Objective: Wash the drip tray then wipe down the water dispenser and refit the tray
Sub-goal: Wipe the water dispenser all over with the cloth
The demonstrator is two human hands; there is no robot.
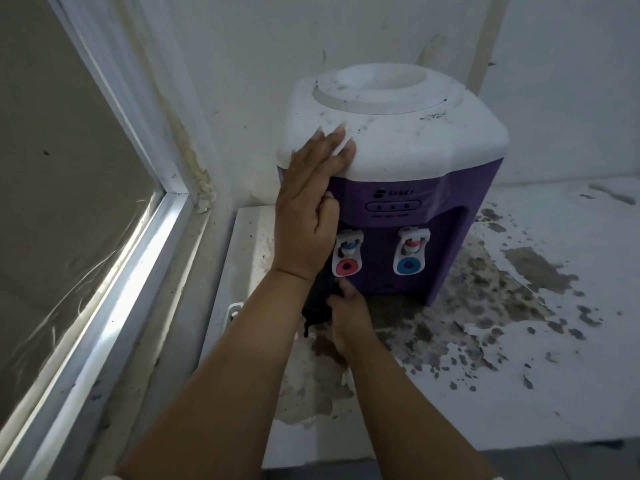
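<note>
The water dispenser (pixel 391 188) stands upright on the counter (pixel 519 323), close to the wall corner. Its body is purple, capped by a white top with a round, empty bottle well, and dark specks are scattered over that top. 2 white taps are set in the front recess: 1 with a red ring on the left, 1 with a blue ring on the right. A dark cloth (pixel 318 303) is held against the lower left front corner.

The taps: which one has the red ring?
The tap nearest the left hand; its ring is red, while the other tap has a blue ring.
</note>
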